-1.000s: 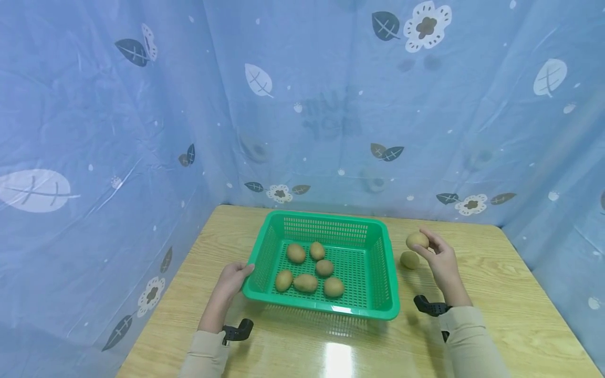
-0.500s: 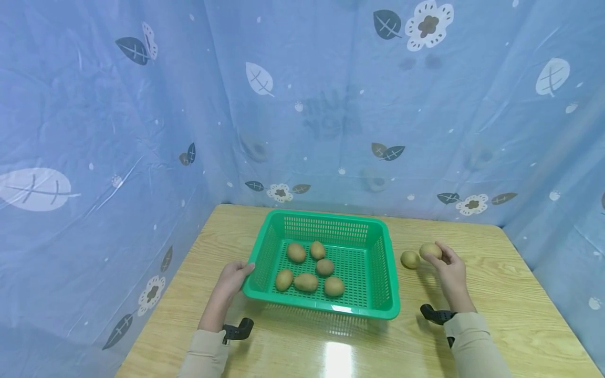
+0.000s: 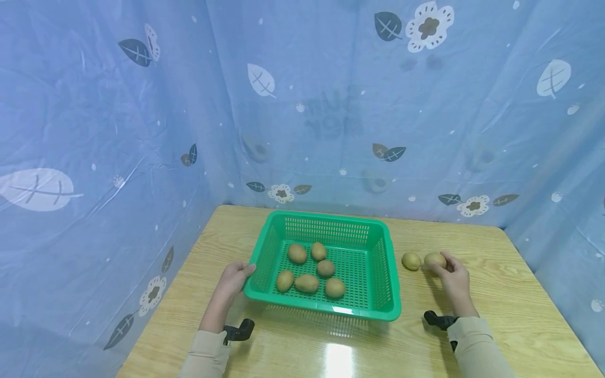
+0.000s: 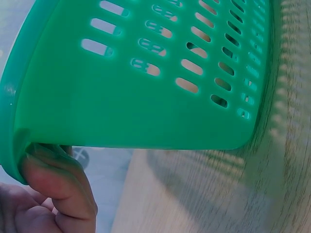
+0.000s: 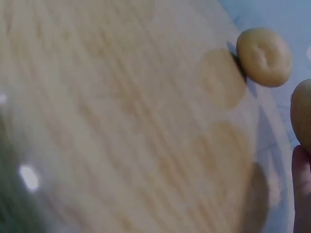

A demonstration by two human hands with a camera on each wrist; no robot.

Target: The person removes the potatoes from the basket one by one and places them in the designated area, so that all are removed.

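My left hand [image 3: 232,278] grips the left rim of a green perforated plastic basket [image 3: 326,312]. In the left wrist view, the fingers [image 4: 58,182] curl under the lip of the basket [image 4: 97,107]. Several brown potatoes, among them a potato [image 3: 335,287] near the front, lie on the basket's floor. Right of the basket, my right hand [image 3: 455,278] holds a potato [image 3: 434,260] between thumb and fingers, low at the tabletop. Just left of it, a second potato [image 3: 411,261] lies on the table. The right wrist view shows only the edge of the held potato [image 5: 302,116] and the thumb [image 5: 301,189].
The wooden table [image 3: 510,294] bears the basket and the loose potatoes. A blue patterned curtain [image 3: 331,105] hangs behind the table and along both sides. A black wrist camera mount [image 3: 240,330] sits on the left wrist, another mount [image 3: 439,320] on the right.
The right hand has moved right and down with its potato, from above the other loose potato to the tabletop beside it. The left hand and basket stay put.
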